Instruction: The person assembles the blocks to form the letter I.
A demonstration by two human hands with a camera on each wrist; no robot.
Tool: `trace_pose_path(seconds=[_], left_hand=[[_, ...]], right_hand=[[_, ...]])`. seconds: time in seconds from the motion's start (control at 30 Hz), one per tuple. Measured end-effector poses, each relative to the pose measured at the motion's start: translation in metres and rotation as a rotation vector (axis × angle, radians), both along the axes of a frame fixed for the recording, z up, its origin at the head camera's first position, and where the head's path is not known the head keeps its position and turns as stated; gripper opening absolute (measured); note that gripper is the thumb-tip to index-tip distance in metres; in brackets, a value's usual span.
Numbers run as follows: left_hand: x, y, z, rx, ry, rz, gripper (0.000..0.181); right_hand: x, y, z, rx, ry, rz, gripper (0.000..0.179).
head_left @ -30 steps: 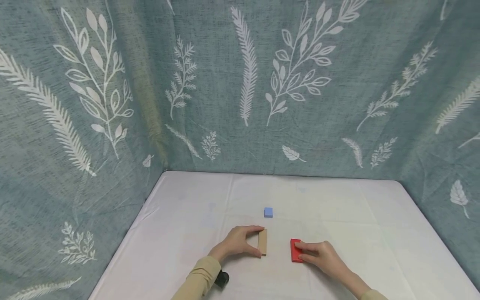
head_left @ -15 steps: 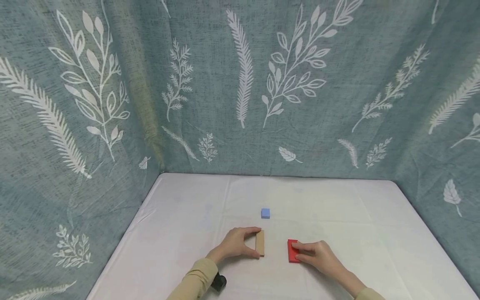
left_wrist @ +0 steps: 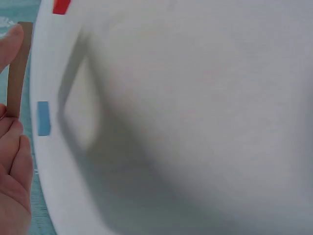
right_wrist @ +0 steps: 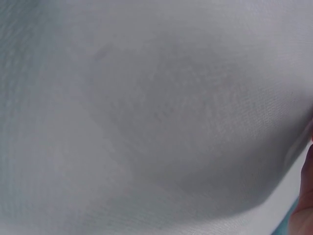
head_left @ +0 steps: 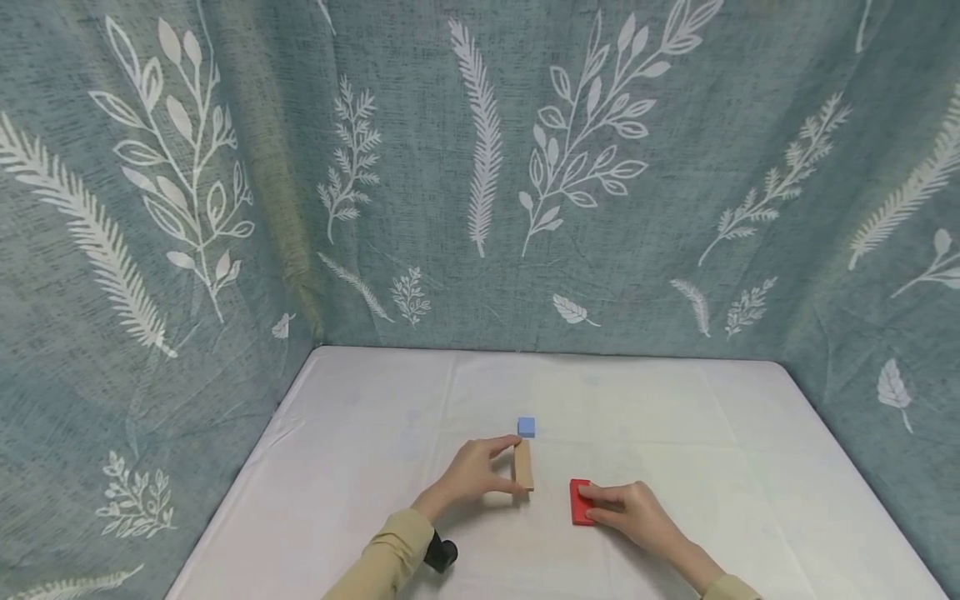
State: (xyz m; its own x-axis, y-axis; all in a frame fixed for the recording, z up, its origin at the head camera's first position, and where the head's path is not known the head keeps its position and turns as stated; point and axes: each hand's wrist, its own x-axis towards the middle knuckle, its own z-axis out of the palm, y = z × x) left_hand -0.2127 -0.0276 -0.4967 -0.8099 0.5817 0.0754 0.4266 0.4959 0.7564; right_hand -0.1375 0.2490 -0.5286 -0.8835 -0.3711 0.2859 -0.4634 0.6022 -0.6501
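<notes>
My left hand (head_left: 474,471) holds a flat, light wooden block (head_left: 523,465) by its two ends, thumb at the near end and fingers at the far end. In the left wrist view this wooden block (left_wrist: 19,71) appears raised off the table, at the left edge. A small blue block (head_left: 527,427) lies just beyond it. To the right, my right hand (head_left: 636,510) pinches a red rectangular block (head_left: 577,503) lying on the table, its fingertips covering part of the right side. The right wrist view catches only a sliver of that hand (right_wrist: 304,196).
A white cloth covers the table (head_left: 660,425). Teal curtains (head_left: 420,192) with white leaf prints enclose its back and sides. A black device (head_left: 440,552) sits at the left wrist.
The left hand has lifted the wooden block and moved it away from me, toward the blue block. The right hand and red block stay put; the head view shifts slightly.
</notes>
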Motion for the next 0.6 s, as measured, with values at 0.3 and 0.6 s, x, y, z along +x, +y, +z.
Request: trace_pose_path(seconds=[0.3,0.6], left_hand=[[-0.009,-0.001,0.024,0.031,0.003,0.001,0.075],[-0.022,0.003,0.047,0.018,0.026,0.001,0.075]], right_hand=[[0.001,-0.001,0.002,0.007,-0.081,-0.019,0.032],[0.001,-0.001,0.004,0.008,-0.08,-0.019,0.031]])
